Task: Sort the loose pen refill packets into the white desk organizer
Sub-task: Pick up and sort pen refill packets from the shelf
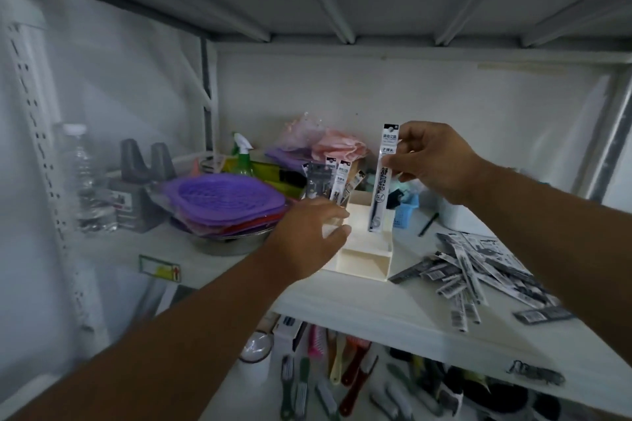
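White metal shelving (376,304) fills the view, its middle board crowded with goods. At the centre stands the white desk organizer (355,260), a stepped box with tall rear slots and low open front compartments. 3 or so refill packets (337,183) already stand upright in its rear left slot, at about 11 o'clock from the box's centre.

The right hand (432,161) pinches 1 pen refill packet (382,178) near its upper half between thumb and fingers, holding it almost vertical with its lower end dipping over the rear right slot at 1 o'clock. The left hand (313,237) lies with fingers loosely spread against the organizer's left wall at 9 o'clock, seemingly steadying it.

A loose pile of packets (475,270) lies flat on the board at 3 o'clock, well apart from the box. Purple mesh baskets (227,196) in a steel bowl sit at 9 o'clock, a green spray bottle (243,155) beyond.

Each packet looks thin, light and slightly flexible, with slick plastic film likely to slide on its neighbours. A pinch near the card header should be firmest, letting the stiff refill inside guide the lower end down.
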